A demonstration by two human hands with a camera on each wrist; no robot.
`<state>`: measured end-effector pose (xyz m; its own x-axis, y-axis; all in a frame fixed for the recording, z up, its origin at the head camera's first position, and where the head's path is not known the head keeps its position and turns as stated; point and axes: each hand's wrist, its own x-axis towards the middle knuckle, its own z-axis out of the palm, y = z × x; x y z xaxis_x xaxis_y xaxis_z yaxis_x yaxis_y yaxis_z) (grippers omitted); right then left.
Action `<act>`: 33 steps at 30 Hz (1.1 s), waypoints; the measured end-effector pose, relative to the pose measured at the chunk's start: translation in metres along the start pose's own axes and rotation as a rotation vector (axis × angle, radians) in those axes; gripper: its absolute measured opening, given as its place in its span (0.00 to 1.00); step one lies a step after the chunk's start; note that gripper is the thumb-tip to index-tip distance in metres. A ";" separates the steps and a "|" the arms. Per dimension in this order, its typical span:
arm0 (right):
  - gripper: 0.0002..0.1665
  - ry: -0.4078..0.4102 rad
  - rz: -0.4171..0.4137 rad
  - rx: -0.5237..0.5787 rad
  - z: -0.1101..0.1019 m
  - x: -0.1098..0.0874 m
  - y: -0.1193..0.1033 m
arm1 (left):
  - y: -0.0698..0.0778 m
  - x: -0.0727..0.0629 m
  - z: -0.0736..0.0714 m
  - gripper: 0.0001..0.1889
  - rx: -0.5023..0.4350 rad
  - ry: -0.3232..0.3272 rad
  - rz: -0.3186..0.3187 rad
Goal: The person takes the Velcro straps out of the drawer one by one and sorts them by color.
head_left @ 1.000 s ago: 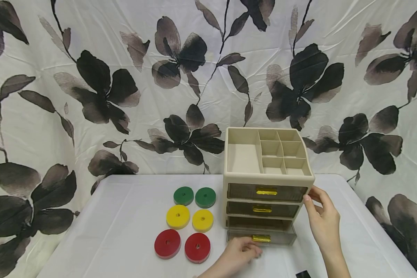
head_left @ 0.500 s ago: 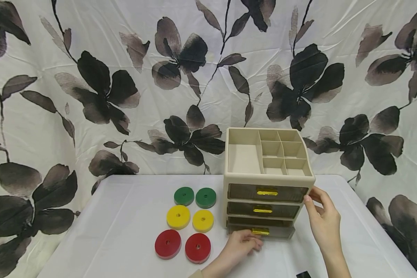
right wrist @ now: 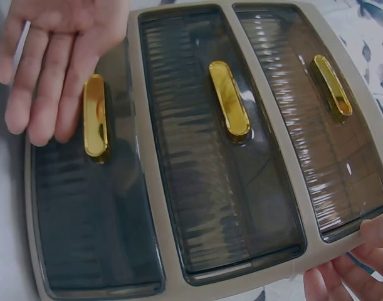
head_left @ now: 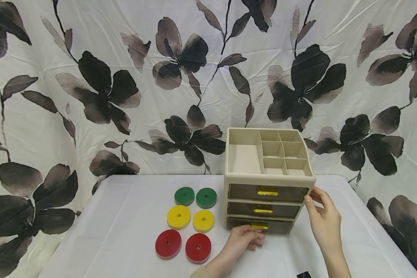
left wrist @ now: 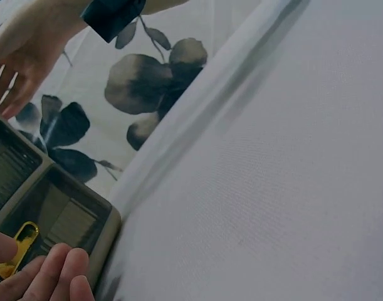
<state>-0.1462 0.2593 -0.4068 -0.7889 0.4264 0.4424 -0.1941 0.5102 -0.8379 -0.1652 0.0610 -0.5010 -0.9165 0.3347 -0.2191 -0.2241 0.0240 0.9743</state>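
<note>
A cream desktop drawer organizer [head_left: 269, 178] stands on the table with three smoky drawers, all flush in its front. My left hand [head_left: 242, 239] is at the bottom drawer [head_left: 279, 227], its fingers [right wrist: 47, 94] extended beside the yellow handle [right wrist: 95, 119]; contact between thumb and handle is unclear. At the organizer's right side, my right hand [head_left: 324, 222] grips the edge, thumb in front and the other fingers behind, as the right wrist view shows. To the left lie two green discs [head_left: 184, 196], two yellow discs [head_left: 178, 217] and two red discs [head_left: 168, 244].
The organizer's top has several open compartments [head_left: 244, 158]. A flowered cloth [head_left: 180, 96] hangs behind the white table [head_left: 121, 216]. A small black object [head_left: 304, 275] shows at the bottom edge of the head view.
The bottom drawer has slid inward until flush with the organizer's front, my left hand moving forward with it. My right hand has kept its grip on the side. The discs have stayed put.
</note>
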 end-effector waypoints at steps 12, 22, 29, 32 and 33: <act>0.21 -0.016 -0.021 0.015 0.000 -0.001 0.001 | 0.004 0.002 0.001 0.12 -0.031 0.001 -0.002; 0.20 -0.008 -0.010 0.015 0.001 -0.002 -0.001 | 0.004 -0.004 -0.006 0.16 0.015 -0.063 -0.057; 0.20 -0.031 0.021 -0.002 0.000 0.001 -0.002 | 0.013 -0.022 -0.021 0.17 0.131 -0.142 -0.110; 0.21 -0.071 0.028 -0.024 -0.002 0.003 -0.002 | 0.017 -0.029 -0.030 0.16 0.162 -0.149 -0.096; 0.22 -0.084 0.029 -0.028 -0.003 0.003 -0.001 | 0.019 -0.032 -0.035 0.16 0.171 -0.150 -0.091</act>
<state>-0.1467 0.2620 -0.4037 -0.8405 0.3777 0.3885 -0.1547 0.5199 -0.8401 -0.1517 0.0183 -0.4772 -0.8326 0.4597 -0.3089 -0.2327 0.2158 0.9483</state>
